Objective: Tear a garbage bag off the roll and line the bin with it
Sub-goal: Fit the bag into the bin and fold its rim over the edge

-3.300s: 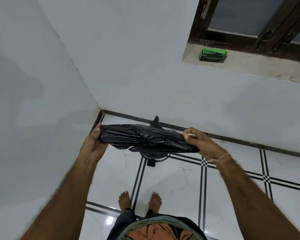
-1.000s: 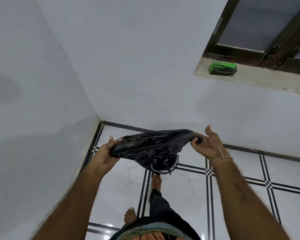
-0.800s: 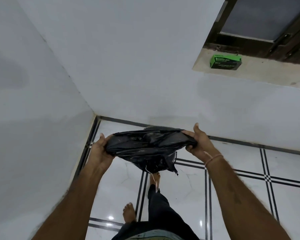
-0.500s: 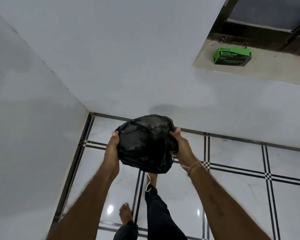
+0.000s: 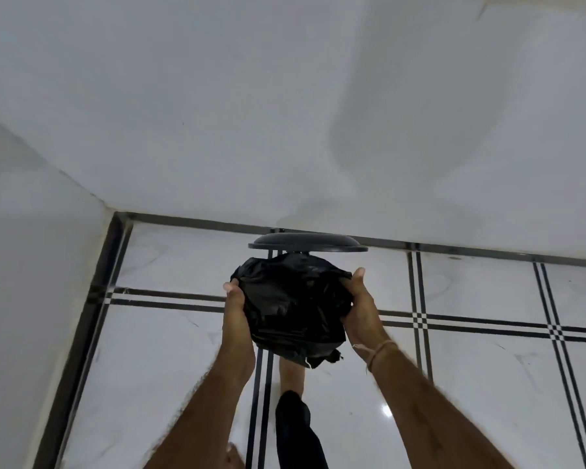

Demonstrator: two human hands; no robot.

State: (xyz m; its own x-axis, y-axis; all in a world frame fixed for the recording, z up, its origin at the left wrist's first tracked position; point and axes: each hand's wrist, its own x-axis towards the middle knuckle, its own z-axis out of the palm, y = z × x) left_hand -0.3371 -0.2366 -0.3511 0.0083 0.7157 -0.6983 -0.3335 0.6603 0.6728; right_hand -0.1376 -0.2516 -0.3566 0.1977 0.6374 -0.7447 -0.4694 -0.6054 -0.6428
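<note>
A black garbage bag [image 5: 293,306] is bunched over the top of a bin that it hides almost fully. My left hand [image 5: 236,314] grips the bag's left side. My right hand [image 5: 361,311] grips its right side. The bin's dark round lid [image 5: 307,244] stands open behind the bag, close to the wall. My right foot [image 5: 291,372] presses down at the bin's base, just below the bag. A torn corner of the bag hangs at its lower edge.
The bin stands near a room corner, with white walls [image 5: 251,113] behind and to the left. The floor [image 5: 487,367] is glossy white tile with black double lines. My left foot [image 5: 234,458] shows at the bottom edge.
The bag was stretched wide between my hands; my hands came together and lowered it around the bin. My view tilted down, so the window ledge and green box left the frame.
</note>
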